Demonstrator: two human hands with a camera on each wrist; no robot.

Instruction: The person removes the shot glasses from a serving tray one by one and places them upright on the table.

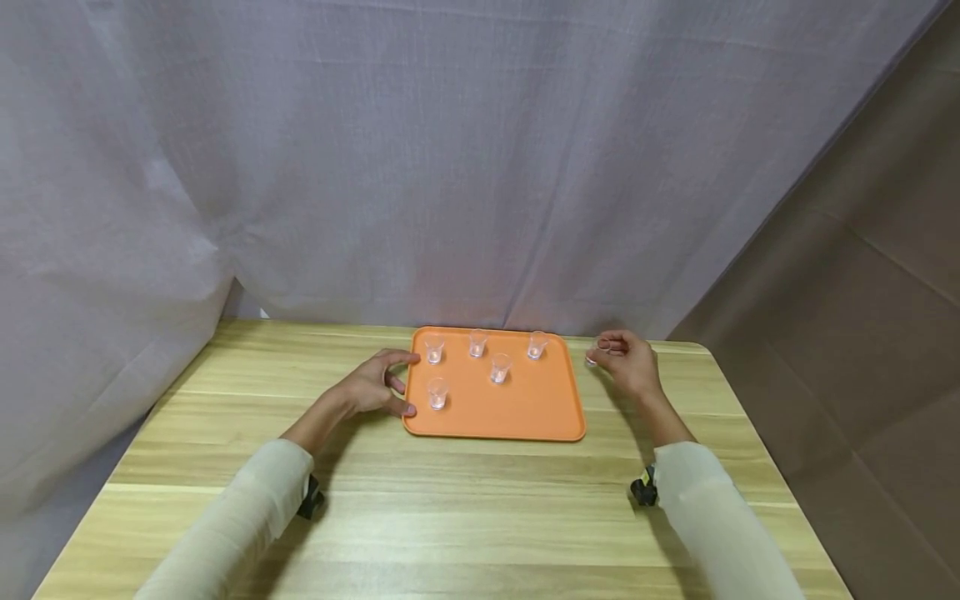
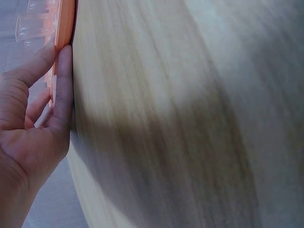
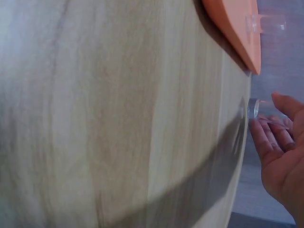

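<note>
The small clear glass [image 1: 592,359] stands on the wooden table [image 1: 465,508], just beside the right edge of the orange tray [image 1: 525,408], near its far corner. The right hand [image 1: 628,363] has its fingers curled around this glass; in the right wrist view the glass [image 3: 253,108] sits with its base on the wood and the fingertips [image 3: 259,130] touch its side. It is not lifted, as far as I can see.

On the tray stand five more small glasses, all upright: three in a row at the far side, one [image 1: 499,367] near the middle, one [image 1: 437,392] at the near left.

The left hand [image 1: 378,385] rests at the left rim of the tray, fingers relaxed and spread, the thumb against the rim; it holds nothing. In the left wrist view the thumb [image 2: 64,90] lies along the orange rim [image 2: 66,23].

To do this grasp well, I think the right hand should pinch the glass low and straight, lift it clearly above the rim, and the left hand should keep the tray from sliding.
</note>
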